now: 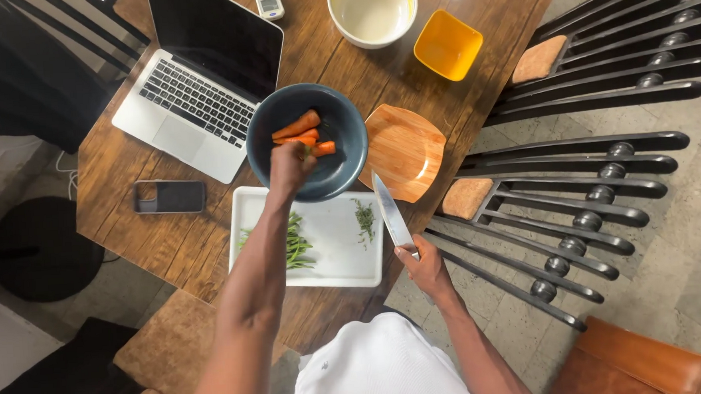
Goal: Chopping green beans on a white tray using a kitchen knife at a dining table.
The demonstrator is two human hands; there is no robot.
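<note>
My left hand (289, 167) reaches into a dark blue bowl (345, 129) and closes on one of the orange carrots (297, 126) lying in it. My right hand (424, 267) grips the handle of a large kitchen knife (391, 212), its blade pointing away from me over the right edge of a white cutting board (333, 246). On the board lie green stalks (295, 241) at the left and a small pile of green trimmings (364, 217) at the right.
A wooden plate (404, 150) sits right of the bowl. Farther back stand a white bowl (372, 10) and a yellow square dish (447, 45). An open laptop (201, 93), a phone (170, 196) and a remote (267, 0) lie on the wooden table (153, 239). Dark chairs (597, 176) stand at the right.
</note>
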